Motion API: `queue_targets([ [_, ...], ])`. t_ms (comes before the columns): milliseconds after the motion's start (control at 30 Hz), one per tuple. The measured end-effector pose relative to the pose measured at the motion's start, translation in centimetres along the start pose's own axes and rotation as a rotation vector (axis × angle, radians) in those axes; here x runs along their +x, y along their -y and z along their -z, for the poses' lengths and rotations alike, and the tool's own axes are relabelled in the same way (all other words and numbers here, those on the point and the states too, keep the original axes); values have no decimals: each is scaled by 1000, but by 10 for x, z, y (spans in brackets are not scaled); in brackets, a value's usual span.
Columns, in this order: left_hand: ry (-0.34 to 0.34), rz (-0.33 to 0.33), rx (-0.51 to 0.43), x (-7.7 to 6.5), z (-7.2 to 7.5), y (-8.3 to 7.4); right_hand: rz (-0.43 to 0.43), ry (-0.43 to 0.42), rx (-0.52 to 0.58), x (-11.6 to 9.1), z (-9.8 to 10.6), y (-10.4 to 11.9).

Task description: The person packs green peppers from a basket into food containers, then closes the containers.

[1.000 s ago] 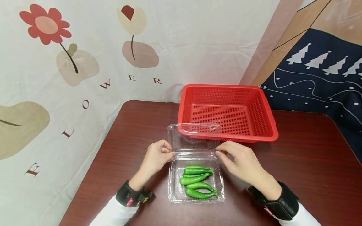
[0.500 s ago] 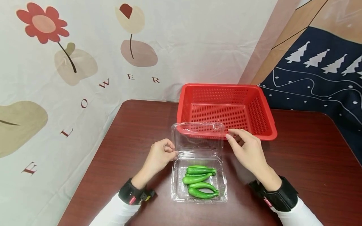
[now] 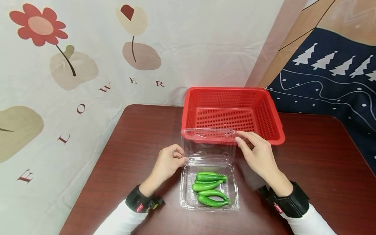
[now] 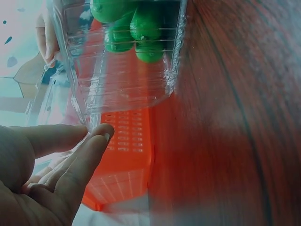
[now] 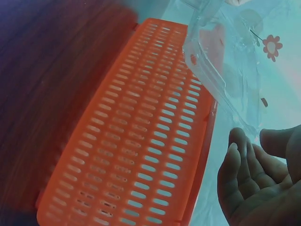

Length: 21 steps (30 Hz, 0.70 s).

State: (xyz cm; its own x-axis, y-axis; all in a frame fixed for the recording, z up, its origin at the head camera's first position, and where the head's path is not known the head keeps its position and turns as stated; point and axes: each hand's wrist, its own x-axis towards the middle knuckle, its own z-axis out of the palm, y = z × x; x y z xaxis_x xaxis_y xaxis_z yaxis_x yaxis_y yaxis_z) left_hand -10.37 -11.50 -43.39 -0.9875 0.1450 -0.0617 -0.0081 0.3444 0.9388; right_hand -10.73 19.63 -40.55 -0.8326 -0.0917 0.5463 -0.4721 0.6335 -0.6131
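A clear plastic clamshell box point(image 3: 183, 192) stands on the table with its lid point(image 3: 209, 150) raised at the back. Several long green peppers point(image 3: 208, 186) lie in its base. My left hand point(image 3: 168, 164) pinches the box's left side by the hinge between thumb and forefinger; the left wrist view has these fingertips point(image 4: 102, 132) meeting at the hinge edge. At the lid's upper right corner is my right hand point(image 3: 258, 155), thumb and forefinger on the edge. In the right wrist view, the lid corner point(image 5: 251, 129) reaches between thumb and fingers.
A red perforated basket point(image 3: 277, 133) sits just behind the box, and the raised lid overlaps its front rim in the head view. Dark reddish wooden table point(image 3: 317, 169) surrounds them. A printed cloth point(image 3: 188, 42) hangs behind the table.
My right hand has moved from the hinge's right end up to the lid's upper right corner. The left hand stays at the hinge. The head view has shifted slightly.
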Motion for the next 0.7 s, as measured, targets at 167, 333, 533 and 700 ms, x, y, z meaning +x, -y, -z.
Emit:
queue_targets([
  [167, 0, -17, -4, 1, -5, 0, 11, -35, 10, 2, 7, -1],
  [333, 3, -29, -35, 3, -10, -3, 21, -46, 8, 2, 15, 0],
  [533, 18, -61, -44, 6, -16, -7, 60, -60, -8, 1, 26, 1],
  [700, 21, -93, -30, 7, -19, -7, 82, -61, -36, -2, 33, 1],
])
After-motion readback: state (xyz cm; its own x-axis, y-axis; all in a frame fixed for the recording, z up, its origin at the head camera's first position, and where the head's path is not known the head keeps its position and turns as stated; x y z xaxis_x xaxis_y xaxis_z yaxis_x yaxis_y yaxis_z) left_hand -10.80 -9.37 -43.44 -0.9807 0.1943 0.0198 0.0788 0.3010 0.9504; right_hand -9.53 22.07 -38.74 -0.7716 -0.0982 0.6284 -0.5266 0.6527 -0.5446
